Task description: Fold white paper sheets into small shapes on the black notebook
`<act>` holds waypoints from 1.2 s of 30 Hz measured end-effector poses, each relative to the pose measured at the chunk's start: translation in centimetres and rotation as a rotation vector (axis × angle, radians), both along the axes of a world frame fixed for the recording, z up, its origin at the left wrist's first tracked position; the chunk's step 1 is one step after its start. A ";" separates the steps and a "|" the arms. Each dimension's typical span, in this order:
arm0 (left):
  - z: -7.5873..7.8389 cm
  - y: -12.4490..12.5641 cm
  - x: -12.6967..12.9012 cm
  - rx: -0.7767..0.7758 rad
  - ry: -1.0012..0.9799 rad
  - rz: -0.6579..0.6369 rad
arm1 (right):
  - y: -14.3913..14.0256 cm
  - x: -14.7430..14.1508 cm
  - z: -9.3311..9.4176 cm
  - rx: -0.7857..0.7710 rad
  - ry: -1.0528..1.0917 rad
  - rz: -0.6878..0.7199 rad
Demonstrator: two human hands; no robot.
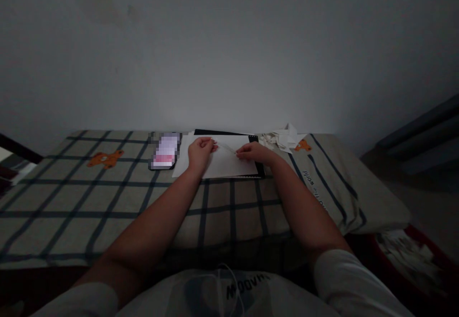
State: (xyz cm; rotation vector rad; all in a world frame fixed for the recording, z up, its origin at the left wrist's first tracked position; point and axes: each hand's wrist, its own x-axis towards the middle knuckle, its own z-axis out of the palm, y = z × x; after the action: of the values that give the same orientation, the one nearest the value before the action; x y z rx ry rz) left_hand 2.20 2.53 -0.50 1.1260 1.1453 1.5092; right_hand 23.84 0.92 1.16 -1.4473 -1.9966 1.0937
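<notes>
A pale strip (227, 148) is pinched by left hand (201, 153) and right hand (256, 152) — seemingly unfinished — with paper pieces (285, 138) heaped beyond the right.

One left hand (201, 155), one right hand (255, 152), one paper strip (226, 147)
One phone (167, 150) is on the left; one white sheet (229, 166) tops a stack too overlapped to count. Paper scraps show in two lots, uncountable piece by piece: one heap (285, 138) at far right, one batch (412, 255) in the one red tub (435, 245) at near right. Two orange bear prints (104, 159) (303, 145), one left, one right, mark one checked cloth (122, 200).
</notes>
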 end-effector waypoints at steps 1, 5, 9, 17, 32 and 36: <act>0.0 0.1 -0.1 -0.003 -0.007 0.008 | 0.0 0.0 0.0 -0.001 -0.011 -0.005; -0.4 0.7 -0.4 -0.027 -0.100 0.009 | 0.2 0.1 -0.2 -0.003 -0.006 0.001; -0.9 1.0 -0.4 -0.038 -0.133 -0.011 | 0.2 0.0 -0.3 0.013 0.029 -0.027; -0.1 0.8 0.1 -0.070 -0.193 -0.026 | 0.5 -0.2 -0.7 0.018 0.047 -0.070; -0.8 1.8 -0.4 -0.125 -0.275 -0.103 | 0.4 -0.6 -0.7 -0.088 0.218 -0.105; -0.7 1.7 -0.6 -0.130 -0.299 -0.122 | 0.7 -0.4 -1.2 -0.077 0.223 -0.121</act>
State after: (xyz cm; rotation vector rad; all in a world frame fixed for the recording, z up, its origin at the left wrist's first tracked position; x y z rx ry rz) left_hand 1.58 4.18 -1.18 0.8344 0.9377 1.4302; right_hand 23.43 1.59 -0.05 -1.3973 -1.7088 1.2319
